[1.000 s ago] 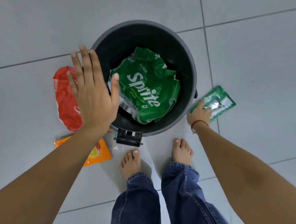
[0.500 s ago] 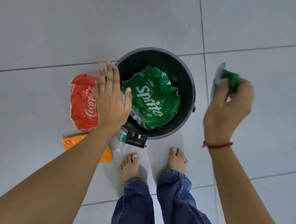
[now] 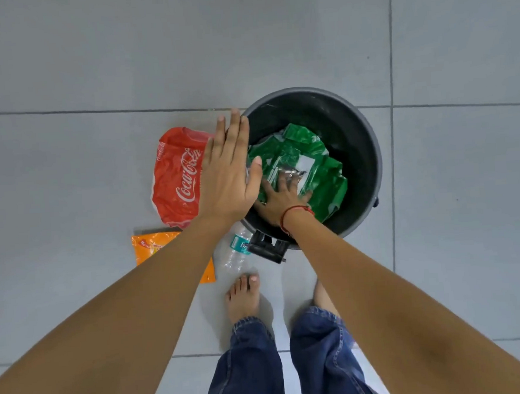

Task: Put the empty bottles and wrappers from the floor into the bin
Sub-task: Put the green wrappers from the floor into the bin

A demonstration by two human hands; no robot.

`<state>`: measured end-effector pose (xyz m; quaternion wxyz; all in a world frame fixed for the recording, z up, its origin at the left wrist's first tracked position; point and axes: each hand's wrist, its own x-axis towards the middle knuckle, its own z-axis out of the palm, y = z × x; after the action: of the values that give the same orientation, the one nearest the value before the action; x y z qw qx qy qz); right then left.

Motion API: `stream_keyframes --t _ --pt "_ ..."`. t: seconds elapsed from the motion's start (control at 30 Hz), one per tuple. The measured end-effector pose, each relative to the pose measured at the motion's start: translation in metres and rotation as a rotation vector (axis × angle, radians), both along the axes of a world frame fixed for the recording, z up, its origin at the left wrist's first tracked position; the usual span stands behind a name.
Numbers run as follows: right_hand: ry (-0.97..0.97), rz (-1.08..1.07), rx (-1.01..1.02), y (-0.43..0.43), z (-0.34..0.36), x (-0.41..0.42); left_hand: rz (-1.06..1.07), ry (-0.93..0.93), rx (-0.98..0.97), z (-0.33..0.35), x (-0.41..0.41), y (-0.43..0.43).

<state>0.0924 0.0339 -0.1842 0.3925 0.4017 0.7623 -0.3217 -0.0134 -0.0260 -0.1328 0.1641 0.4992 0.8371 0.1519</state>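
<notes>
Bin (image 3: pixel 368 147) | right hand (image 3: pixel 283 200) grip spread on green wrapper (image 3: pixel 327 177) | left hand (image 3: pixel 229 180) spread, empty

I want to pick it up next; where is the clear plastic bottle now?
In the head view the clear bottle lies on the floor left of the bin's pedal, between the orange wrapper and the bin.

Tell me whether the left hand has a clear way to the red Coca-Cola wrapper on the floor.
Probably yes. The left hand hovers flat and empty right beside the red Coca-Cola wrapper, which lies uncovered on the tiles left of the bin. Nothing sits between them.
</notes>
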Motion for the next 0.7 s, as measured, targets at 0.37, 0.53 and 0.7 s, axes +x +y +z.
stream_keyframes --t 0.37,0.53,0.7 --pt "0.52 -0.156 0.86 0.035 0.074 0.059 0.62 -0.339 -0.006 -0.036 0.041 -0.091" --pt "0.433 -0.137 0.834 0.064 0.056 0.077 0.3 -0.302 -0.405 -0.083 0.071 -0.118" --pt "0.48 -0.127 0.833 0.067 0.051 0.078 0.374 -0.322 -0.477 -0.101 0.088 -0.108"
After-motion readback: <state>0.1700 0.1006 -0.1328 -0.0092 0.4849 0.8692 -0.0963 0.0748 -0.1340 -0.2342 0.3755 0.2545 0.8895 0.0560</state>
